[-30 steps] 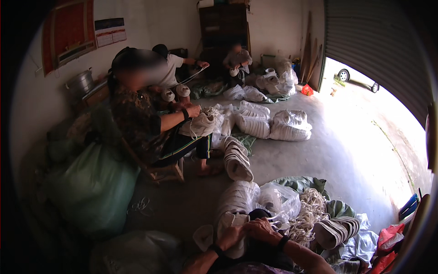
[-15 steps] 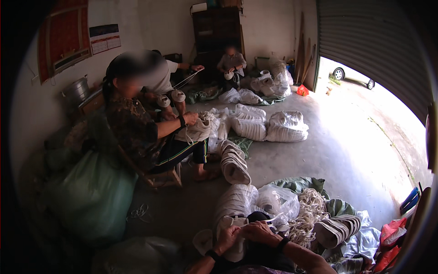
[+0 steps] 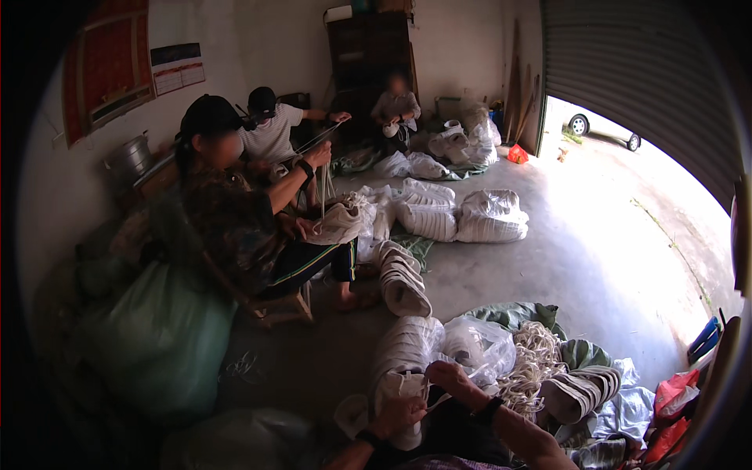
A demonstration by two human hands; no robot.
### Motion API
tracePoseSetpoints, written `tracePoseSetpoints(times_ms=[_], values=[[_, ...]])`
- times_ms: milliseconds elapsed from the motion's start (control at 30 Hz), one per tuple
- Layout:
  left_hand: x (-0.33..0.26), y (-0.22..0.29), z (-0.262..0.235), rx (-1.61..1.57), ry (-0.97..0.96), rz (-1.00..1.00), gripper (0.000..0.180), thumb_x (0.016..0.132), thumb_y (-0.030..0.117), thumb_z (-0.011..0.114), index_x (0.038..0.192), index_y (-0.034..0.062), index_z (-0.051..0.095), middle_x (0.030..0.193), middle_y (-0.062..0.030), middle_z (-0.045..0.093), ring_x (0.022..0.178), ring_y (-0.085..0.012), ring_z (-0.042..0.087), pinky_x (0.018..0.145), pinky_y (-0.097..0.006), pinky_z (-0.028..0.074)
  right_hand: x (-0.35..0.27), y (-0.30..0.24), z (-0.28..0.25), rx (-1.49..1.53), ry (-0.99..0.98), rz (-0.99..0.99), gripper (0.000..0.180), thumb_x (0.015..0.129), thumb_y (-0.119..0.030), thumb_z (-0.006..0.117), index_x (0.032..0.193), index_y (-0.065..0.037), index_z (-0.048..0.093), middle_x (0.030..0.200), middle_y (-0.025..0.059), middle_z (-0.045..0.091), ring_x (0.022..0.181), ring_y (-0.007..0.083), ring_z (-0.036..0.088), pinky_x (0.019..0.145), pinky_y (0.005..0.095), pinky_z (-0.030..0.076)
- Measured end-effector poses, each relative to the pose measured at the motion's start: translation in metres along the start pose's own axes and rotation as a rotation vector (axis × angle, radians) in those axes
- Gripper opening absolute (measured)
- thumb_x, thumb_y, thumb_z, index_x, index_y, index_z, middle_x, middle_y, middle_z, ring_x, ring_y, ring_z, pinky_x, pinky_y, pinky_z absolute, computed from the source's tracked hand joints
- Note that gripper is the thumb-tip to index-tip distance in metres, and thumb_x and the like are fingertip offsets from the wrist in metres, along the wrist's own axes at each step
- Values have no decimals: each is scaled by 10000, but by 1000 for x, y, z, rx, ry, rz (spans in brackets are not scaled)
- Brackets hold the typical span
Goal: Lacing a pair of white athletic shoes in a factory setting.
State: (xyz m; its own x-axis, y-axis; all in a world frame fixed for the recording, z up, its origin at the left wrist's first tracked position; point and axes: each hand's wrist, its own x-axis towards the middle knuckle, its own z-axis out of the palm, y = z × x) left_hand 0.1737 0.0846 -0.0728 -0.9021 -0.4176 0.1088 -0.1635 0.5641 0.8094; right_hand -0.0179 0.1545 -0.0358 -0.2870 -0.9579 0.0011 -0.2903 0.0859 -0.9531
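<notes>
A pale canvas shoe (image 3: 402, 384) rests toe toward me at the lower middle, over my dark-clothed lap. Curled across its near part, my left hand (image 3: 398, 417) grips it. My right hand (image 3: 454, 381) is raised just to the right, its fingers closed in a pinch. A white shoelace (image 3: 439, 403) runs between the two hands; its end at the right fingers is partly hidden. Beyond the shoe lies a long row of nested shoes (image 3: 407, 342) under clear plastic. Another pale shoe piece (image 3: 352, 415) lies left of my left wrist.
A heap of white laces (image 3: 534, 362) and stacked shoes (image 3: 578, 392) lie to my right, near red bags (image 3: 675, 398). A large green sack (image 3: 168, 337) stands left. Three people sit working ahead; the nearest person (image 3: 227, 211) pulls laces. A half-raised shutter (image 3: 650, 86) is at right.
My right hand has moved up and away from my left, drawing the lace. My left hand has settled lower over the shoe. The nearest co-worker has raised a hand with laces.
</notes>
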Motion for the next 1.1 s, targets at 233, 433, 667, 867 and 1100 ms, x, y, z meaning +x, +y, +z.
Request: tracePoseSetpoints(times_ms=[233, 433, 667, 867, 1100], values=[[13, 0, 4, 301, -39, 252, 164, 813, 223, 523, 868, 101, 619, 794, -126, 624, 761, -316, 621, 660, -427, 497, -6, 7, 12, 346, -108, -25, 182, 918, -189, 476, 916, -38, 577, 842, 12, 548, 835, 123, 564, 705, 281, 473], [21, 8, 13, 440, -247, 33, 187, 822, 221, 488, 878, 104, 623, 822, -157, 628, 759, -337, 620, 651, -465, 491, -1, 13, 6, -259, -96, -410, 72, 870, -102, 541, 834, -41, 553, 877, 51, 532, 749, 150, 559, 653, 308, 490], [29, 13, 8, 284, -226, 168, 226, 852, 216, 456, 863, 54, 613, 859, -178, 620, 769, -345, 612, 687, -467, 475, -9, 16, -16, 229, -136, -18, 127, 749, -34, 623, 795, -41, 504, 722, 53, 473, 684, 177, 545, 601, 293, 466], [25, 24, 1, -79, -244, -91, 198, 845, 235, 540, 876, 52, 608, 787, -130, 629, 727, -293, 620, 688, -382, 481, 8, 5, -73, 675, 101, 290, 171, 879, -204, 549, 808, -59, 490, 698, 14, 484, 592, 137, 518, 577, 290, 492], [19, 28, -23, -393, 69, -447, 230, 878, 256, 554, 931, 42, 621, 722, -80, 615, 690, -139, 584, 641, -309, 471, 6, -3, -63, 501, 82, 335, 191, 903, -251, 546, 854, -69, 520, 672, -10, 484, 548, 87, 490, 513, 247, 442]])
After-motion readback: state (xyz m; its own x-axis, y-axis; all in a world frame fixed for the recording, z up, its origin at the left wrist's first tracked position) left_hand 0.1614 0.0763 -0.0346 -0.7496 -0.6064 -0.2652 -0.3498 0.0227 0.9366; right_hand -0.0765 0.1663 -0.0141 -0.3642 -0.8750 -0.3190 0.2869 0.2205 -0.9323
